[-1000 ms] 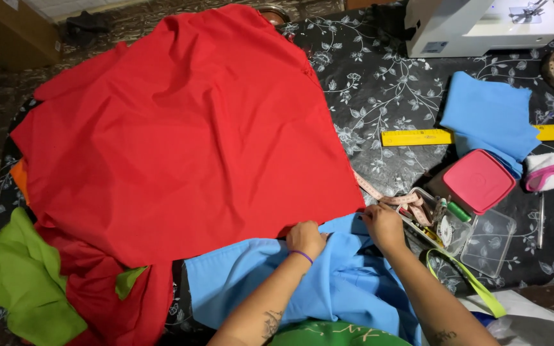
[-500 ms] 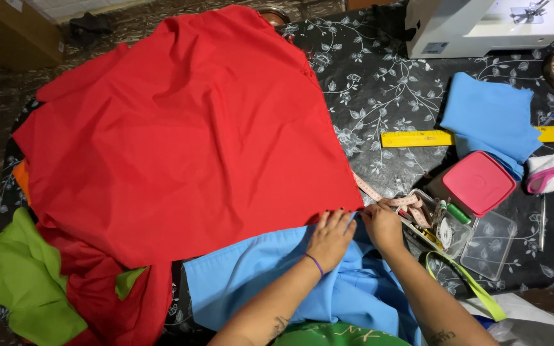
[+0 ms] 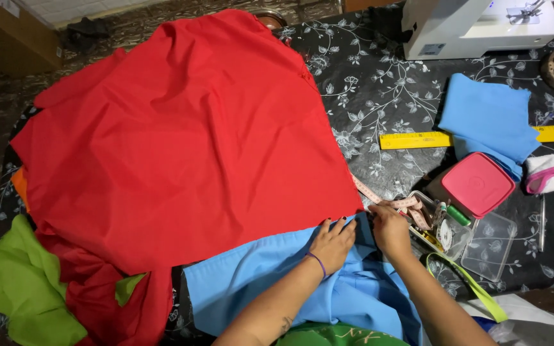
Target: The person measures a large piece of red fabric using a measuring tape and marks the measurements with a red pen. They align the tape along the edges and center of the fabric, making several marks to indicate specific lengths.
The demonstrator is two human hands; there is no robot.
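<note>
A black tablecloth with a white floral print [image 3: 386, 96] covers the table where we work, beside a dark patterned floor. One large red cloth [image 3: 181, 141] spreads across most of it, its lower right corner lying over one blue cloth [image 3: 251, 282] at the near edge. We count two more pieces: a folded blue cloth [image 3: 488, 118] at right and a green cloth [image 3: 14, 288] at lower left. One white sewing machine [image 3: 475, 25] stands at the top right. One yellow ruler [image 3: 418, 140] lies under the folded blue piece, near one pink-lidded box [image 3: 477, 184]. Our left hand [image 3: 332, 243] presses flat, fingers spread, on the blue cloth; our right hand [image 3: 389, 227] pinches its edge beside a pink measuring tape [image 3: 386, 200].
</note>
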